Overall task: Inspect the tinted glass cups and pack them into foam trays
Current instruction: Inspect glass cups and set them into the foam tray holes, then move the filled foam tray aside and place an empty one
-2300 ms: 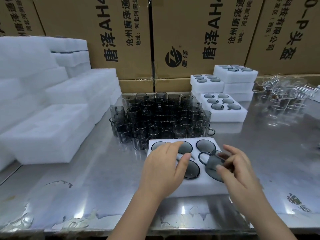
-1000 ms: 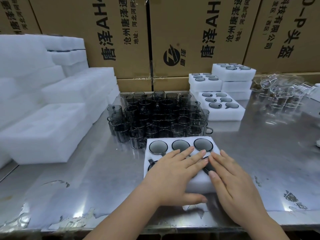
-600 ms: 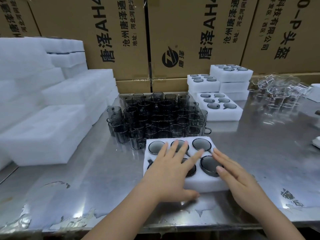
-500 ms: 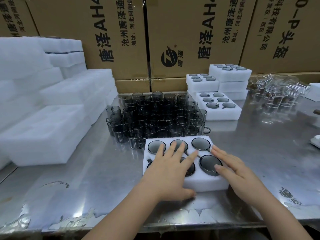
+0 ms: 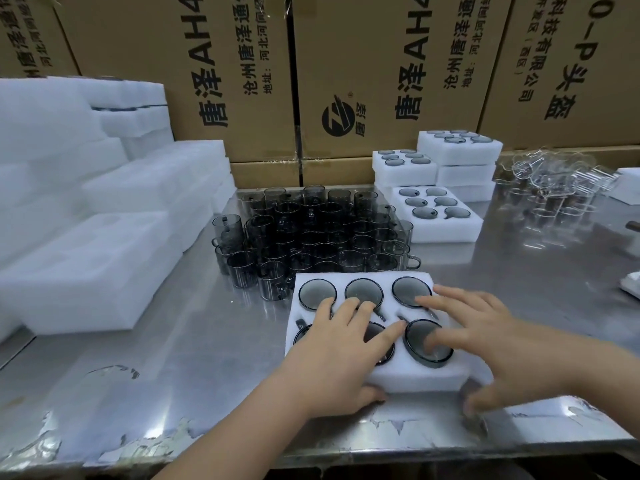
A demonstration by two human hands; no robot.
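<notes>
Already the tray (image 5: 415, 379) looks full; left hand (image 5: 339, 355) and right hand (image 5: 495, 341) lie flat on it; many cups (image 5: 311, 233) wait.

- One view here, head-worn, looking forward and down across the steel table (image 5: 519, 271) from its near edge.
- Close in: both forearms rise from the bottom edge, with the left hand (image 5: 341, 355) and right hand (image 5: 485, 337) filling the lower middle over the foam tray (image 5: 415, 379).
- Wide lens: the cardboard boxes (image 5: 363, 64) along the back lean and bow toward the frame's sides.
</notes>
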